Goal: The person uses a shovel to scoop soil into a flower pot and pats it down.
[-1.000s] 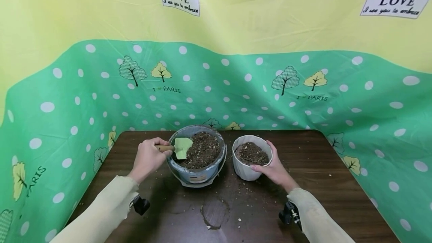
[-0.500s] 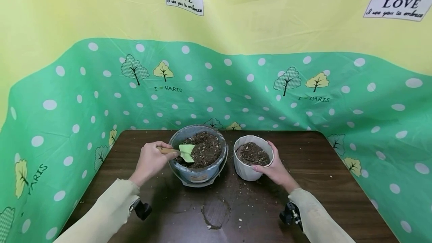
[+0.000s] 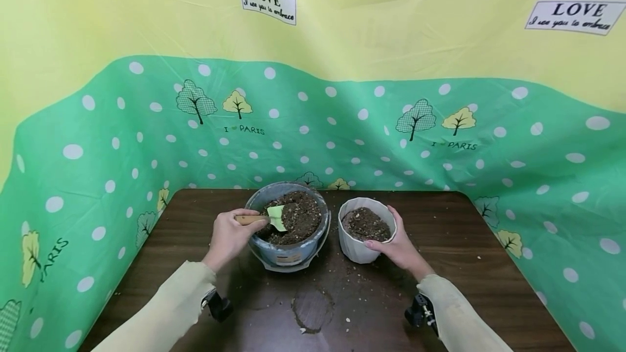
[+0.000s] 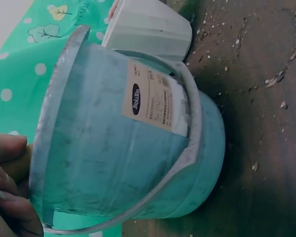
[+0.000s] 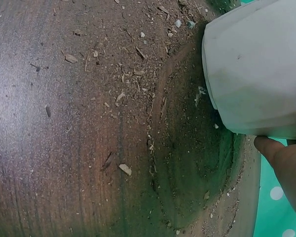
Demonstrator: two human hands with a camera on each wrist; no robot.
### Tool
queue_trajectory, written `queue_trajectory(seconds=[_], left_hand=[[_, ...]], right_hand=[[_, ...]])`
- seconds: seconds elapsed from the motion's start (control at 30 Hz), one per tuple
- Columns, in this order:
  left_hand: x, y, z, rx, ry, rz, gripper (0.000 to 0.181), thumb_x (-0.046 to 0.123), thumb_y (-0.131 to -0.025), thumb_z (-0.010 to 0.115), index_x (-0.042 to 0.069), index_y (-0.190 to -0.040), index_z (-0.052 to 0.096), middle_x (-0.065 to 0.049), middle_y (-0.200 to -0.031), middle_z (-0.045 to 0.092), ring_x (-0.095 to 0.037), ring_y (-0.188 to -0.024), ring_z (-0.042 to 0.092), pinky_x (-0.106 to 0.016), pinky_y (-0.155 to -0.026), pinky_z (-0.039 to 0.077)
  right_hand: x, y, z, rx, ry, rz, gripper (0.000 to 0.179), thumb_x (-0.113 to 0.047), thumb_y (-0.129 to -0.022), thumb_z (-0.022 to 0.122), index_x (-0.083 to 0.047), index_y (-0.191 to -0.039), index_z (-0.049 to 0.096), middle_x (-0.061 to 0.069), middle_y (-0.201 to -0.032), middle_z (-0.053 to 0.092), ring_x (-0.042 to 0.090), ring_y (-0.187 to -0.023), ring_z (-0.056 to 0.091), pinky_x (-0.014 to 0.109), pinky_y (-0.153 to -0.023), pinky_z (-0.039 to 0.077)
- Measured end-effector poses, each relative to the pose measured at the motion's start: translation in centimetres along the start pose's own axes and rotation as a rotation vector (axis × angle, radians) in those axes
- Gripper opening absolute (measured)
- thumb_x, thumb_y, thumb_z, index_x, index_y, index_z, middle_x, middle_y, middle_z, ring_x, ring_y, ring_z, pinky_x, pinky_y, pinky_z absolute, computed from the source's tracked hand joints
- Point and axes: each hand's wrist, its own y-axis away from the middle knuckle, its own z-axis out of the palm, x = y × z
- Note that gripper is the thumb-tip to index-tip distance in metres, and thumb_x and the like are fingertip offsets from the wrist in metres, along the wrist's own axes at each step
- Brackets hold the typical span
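My left hand (image 3: 233, 235) grips the wooden handle of a small trowel (image 3: 276, 218) with a pale green blade. The blade lies at the soil inside a blue-grey bucket (image 3: 288, 259), whose wire-like handle hangs down at the front. In the left wrist view the bucket (image 4: 113, 133) shows a paper label, and the fingers (image 4: 12, 197) are at its rim. My right hand (image 3: 398, 246) holds a white faceted flower pot (image 3: 359, 251) by its right side, thumb at the rim. Dark soil (image 3: 365, 224) fills much of the pot. In the right wrist view only the pot's wall (image 5: 266, 69) shows.
Both vessels stand on a dark wooden table (image 3: 440, 297). Soil crumbs and chips (image 5: 123, 94) are scattered around the pot, and a ring-shaped dirt mark (image 3: 313, 308) lies in front. A green and yellow printed cloth (image 3: 313, 124) hangs behind and at the sides.
My left hand has moved right with the trowel, carrying its blade from the bucket's left side further over the soil towards the middle. The right hand and pot have stayed in place.
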Motion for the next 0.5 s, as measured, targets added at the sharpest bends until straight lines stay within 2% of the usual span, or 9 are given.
queue_trajectory(seconds=[0.33,0.5], left_hand=[[-0.3,0.3,-0.7,0.008,0.149,-0.014,0.03,0.017,-0.082,0.084,-0.001,-0.105,0.076,-0.007,-0.087,0.075,-0.011,-0.083,0.071,-0.021,-0.069,0.052],[-0.5,0.3,-1.3,0.023,0.196,-0.06,0.037,0.022,-0.08,0.086,0.001,-0.108,0.075,-0.008,-0.091,0.075,-0.01,-0.085,0.071,-0.022,-0.068,0.052]], right_hand=[[0.0,0.1,-0.1,-0.008,0.015,0.016,0.113,-0.009,-0.083,0.08,-0.011,-0.157,-0.004,0.026,-0.154,0.017,0.041,-0.14,0.019,0.06,-0.11,0.02],[0.0,0.1,-0.1,-0.011,0.026,0.027,0.113,-0.013,-0.083,0.081,-0.013,-0.157,-0.005,0.025,-0.154,0.016,0.041,-0.141,0.019,0.06,-0.11,0.021]])
